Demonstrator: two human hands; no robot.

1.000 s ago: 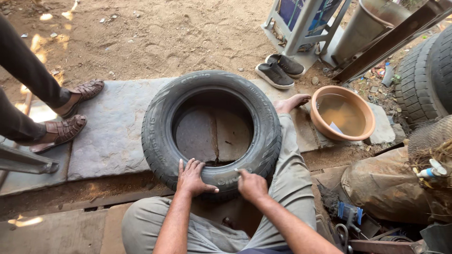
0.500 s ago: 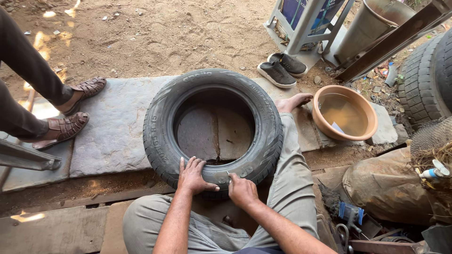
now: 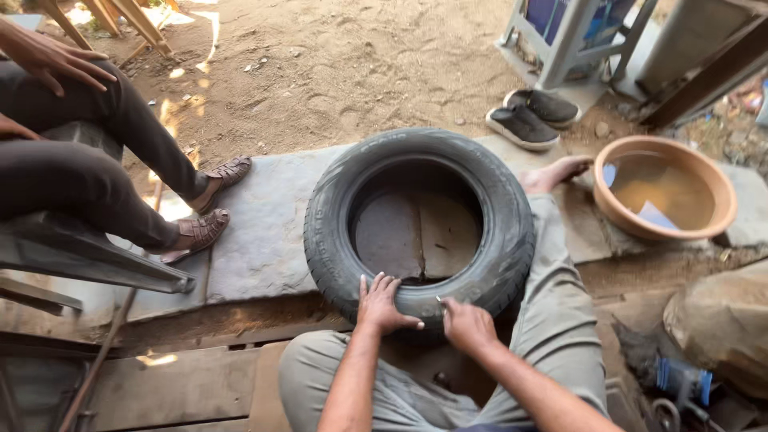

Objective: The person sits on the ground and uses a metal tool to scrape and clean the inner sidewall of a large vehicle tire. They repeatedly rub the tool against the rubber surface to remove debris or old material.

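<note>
Pressing my open left hand [image 3: 382,306] flat on the tyre [image 3: 418,226] sidewall, I keep my right hand [image 3: 466,323], which pinches something small I cannot make out, close beside it for steady control.

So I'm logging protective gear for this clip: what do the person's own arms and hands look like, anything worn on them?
Both forearms are bare, with no sleeves in view. The left hand and right hand have no gloves. No watch, ring or band is visible on either.
</note>
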